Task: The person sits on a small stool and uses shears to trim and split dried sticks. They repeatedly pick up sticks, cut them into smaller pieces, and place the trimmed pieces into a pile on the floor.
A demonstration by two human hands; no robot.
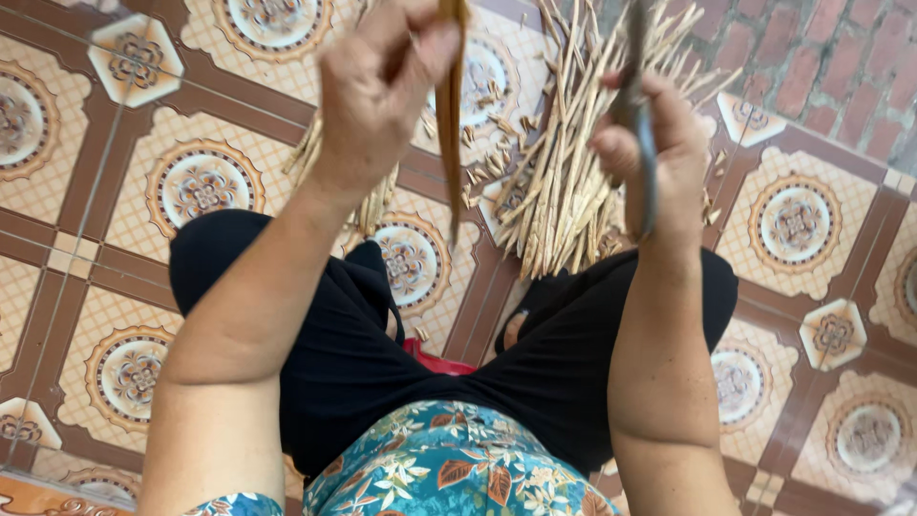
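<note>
1. Head view looks straight down past both raised forearms onto a patterned tile floor (205,182), with the person's knees in black trousers (325,325) spread across the middle of the frame.
2. Left hand (377,81) sits in the upper middle of the frame, its forearm running up from the lower left; the wrist is bent and the fingers are pinched together around the top of a thin brown strip (450,124).
3. That strip hangs straight down from the pinch, its lower tip ending above the gap between the knees; its upper end runs out of the top edge.
4. Right hand (659,158) is in the upper right of centre, its forearm rising almost vertically from the bottom edge; the fingers are clenched around a dark grey blade-like tool (642,134).
5. The tool stands nearly upright in the fist, one end poking above the hand and the other showing below it; its kind is blurred.
6. Behind both hands, in the upper middle, a fanned heap of pale split sticks (559,191) lies on the floor, with short offcuts (497,129) scattered beside it.
7. A smaller bundle of sticks (377,205) shows just below the left wrist.
</note>
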